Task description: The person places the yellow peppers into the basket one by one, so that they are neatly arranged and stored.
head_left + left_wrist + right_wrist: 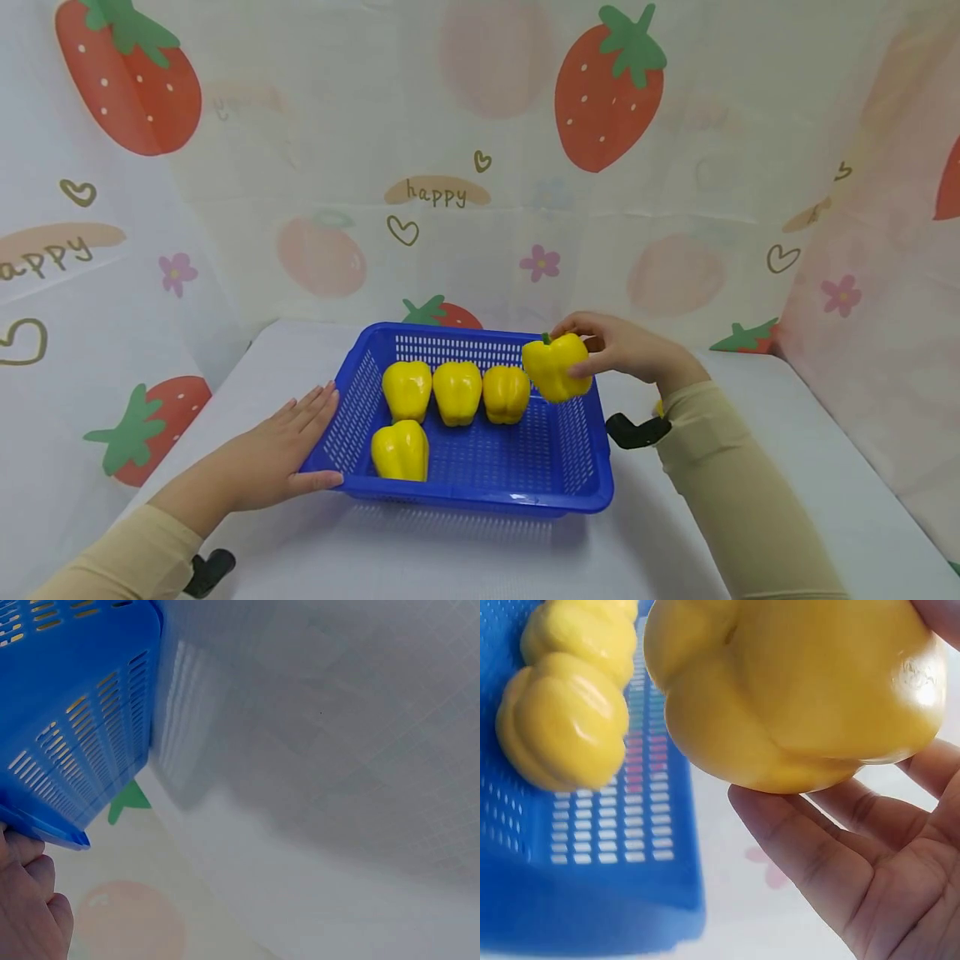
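In the head view my right hand (pixel 611 346) holds a yellow bell pepper (pixel 557 367) with a green stem stub above the basket's back right corner. The right wrist view shows this pepper (pixel 795 690) between thumb and fingers, away from the basket wall. Flat along the left rim of a blue plastic basket (pixel 480 498) lies my left hand (pixel 262 458), fingers straight and thumb on the front left corner. Inside the basket, three yellow peppers (pixel 457 393) line the back, and another pepper (pixel 401 451) sits at the front left.
The basket stands on a white-covered table (pixel 300 550). A bit of something yellow (pixel 659 408) shows behind my right wrist, mostly hidden. A strawberry-print curtain (pixel 495 167) hangs around the back and sides. Black wrist bands (pixel 637 431) stick out beside both sleeves.
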{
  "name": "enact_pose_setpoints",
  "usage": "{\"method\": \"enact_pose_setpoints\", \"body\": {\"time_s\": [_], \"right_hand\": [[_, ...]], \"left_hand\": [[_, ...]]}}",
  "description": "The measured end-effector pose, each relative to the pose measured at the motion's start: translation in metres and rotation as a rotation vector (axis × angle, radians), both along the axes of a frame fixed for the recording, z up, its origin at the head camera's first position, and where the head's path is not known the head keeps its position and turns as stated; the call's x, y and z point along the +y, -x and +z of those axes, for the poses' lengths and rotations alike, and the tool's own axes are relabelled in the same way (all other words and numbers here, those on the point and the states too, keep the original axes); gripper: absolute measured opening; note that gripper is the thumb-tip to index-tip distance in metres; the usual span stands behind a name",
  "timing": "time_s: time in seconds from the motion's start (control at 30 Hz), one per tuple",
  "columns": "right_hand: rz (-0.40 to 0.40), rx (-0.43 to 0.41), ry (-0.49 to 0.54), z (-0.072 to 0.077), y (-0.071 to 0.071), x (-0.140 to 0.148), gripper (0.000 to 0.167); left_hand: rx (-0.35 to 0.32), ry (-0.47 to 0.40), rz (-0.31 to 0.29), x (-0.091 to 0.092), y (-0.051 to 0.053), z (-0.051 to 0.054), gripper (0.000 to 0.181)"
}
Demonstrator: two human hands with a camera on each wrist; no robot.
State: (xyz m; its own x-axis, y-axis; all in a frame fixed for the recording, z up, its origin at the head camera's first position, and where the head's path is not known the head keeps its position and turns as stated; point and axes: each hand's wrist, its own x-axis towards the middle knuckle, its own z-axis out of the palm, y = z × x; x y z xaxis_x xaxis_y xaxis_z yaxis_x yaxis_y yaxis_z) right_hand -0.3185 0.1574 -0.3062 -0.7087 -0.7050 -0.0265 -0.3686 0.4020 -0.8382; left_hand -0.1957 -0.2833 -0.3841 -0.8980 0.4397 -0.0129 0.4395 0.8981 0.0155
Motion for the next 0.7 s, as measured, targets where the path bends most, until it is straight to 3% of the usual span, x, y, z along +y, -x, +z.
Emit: {"method": "enact_pose_setpoints", "body": {"time_s": [0.43,0.7], "right_hand": [[0.071,-0.004,-0.003,-0.015,-0.002,-0.049,0.044],[0.061,-0.059,-0.046,-0.023,-0.006,-0.072,0.047]], "left_hand": [[0.002,-0.005,-0.003,0.001,-0.001,0.0,0.104],[0.0,-0.009,-0.005,0.001,-0.001,0.001,0.104]]}}
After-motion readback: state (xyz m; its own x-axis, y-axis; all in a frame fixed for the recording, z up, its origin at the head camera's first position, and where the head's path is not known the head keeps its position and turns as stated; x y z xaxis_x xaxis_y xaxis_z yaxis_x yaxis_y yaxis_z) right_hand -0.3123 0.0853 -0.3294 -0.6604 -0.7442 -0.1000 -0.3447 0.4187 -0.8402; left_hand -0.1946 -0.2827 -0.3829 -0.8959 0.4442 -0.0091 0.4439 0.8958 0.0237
